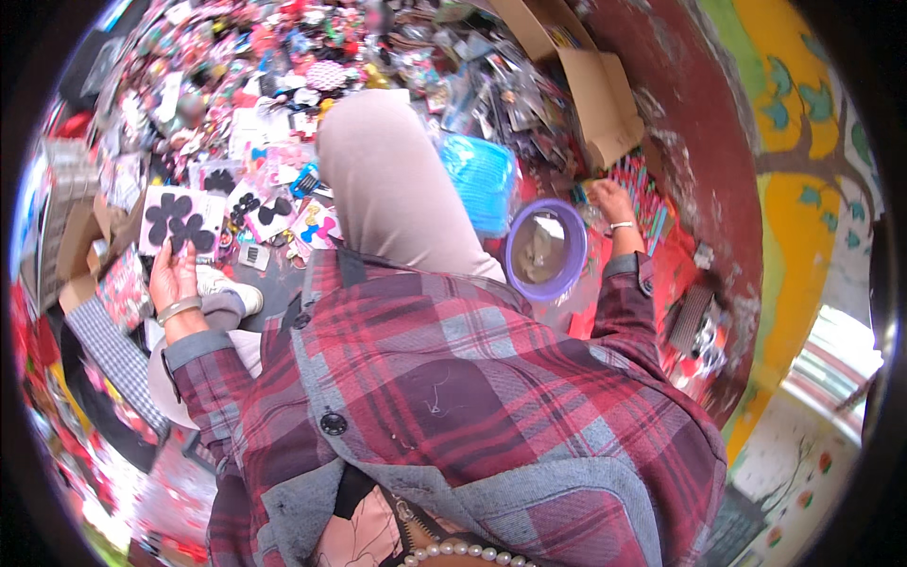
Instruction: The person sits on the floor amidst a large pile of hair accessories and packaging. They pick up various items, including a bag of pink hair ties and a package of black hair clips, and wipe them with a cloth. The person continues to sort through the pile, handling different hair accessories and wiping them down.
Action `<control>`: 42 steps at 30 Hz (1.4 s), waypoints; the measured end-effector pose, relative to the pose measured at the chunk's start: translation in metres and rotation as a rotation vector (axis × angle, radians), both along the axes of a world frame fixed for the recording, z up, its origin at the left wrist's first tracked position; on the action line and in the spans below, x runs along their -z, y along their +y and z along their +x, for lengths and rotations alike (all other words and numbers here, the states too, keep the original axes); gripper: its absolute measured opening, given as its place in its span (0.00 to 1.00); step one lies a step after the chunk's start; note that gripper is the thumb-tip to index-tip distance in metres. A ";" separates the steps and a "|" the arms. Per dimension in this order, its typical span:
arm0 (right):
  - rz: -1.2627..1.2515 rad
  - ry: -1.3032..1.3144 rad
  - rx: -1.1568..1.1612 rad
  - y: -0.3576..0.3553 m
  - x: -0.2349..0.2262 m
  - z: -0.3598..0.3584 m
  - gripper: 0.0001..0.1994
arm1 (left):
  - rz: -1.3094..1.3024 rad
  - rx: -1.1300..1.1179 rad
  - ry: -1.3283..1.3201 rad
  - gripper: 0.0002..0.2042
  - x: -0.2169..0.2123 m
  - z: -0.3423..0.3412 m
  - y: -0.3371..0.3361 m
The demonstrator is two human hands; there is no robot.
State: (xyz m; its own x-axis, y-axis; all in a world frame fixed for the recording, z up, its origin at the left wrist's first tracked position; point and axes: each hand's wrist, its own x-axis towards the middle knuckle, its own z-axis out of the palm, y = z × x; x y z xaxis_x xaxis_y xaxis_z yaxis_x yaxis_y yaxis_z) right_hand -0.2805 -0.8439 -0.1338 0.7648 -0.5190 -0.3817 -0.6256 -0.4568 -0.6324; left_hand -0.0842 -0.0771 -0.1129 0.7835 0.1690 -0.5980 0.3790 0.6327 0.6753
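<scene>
My left hand [177, 288] pinches the lower edge of a square white card [215, 210] that bears two black flower shapes [178, 223]. On the right, my right hand [612, 201] reaches past a purple basin [548, 295], its fingers curled together over a spot beside the cardboard box. What those fingers hold, if anything, is too blurred to make out. Thin, many-coloured sticks [652, 203] lie close by that hand. Next to the left hand's card are cards with small black bows [275, 210] and coloured bows [316, 229].
A large heap of small colourful packaged goods [255, 47] spreads ahead. A blue plastic-wrapped pack [479, 180] lies beside my raised knee [378, 161]. An opened cardboard box [600, 104] stands at the far right, near a red wall [704, 123]. Another carton [80, 241] is at left.
</scene>
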 end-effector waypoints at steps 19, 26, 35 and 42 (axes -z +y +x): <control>-0.207 0.854 -0.315 0.014 0.224 -0.118 0.19 | 0.206 -0.060 0.134 0.05 -0.005 0.003 -0.002; -0.119 0.903 -0.267 0.021 0.235 -0.133 0.19 | 0.275 -0.043 0.056 0.06 -0.033 0.007 -0.004; -0.028 0.854 -0.152 0.038 0.242 -0.134 0.19 | 0.304 -0.067 0.074 0.05 -0.041 0.004 -0.020; 0.770 0.347 0.678 0.017 0.165 -0.139 0.20 | 0.173 -0.026 0.070 0.04 -0.027 0.009 -0.031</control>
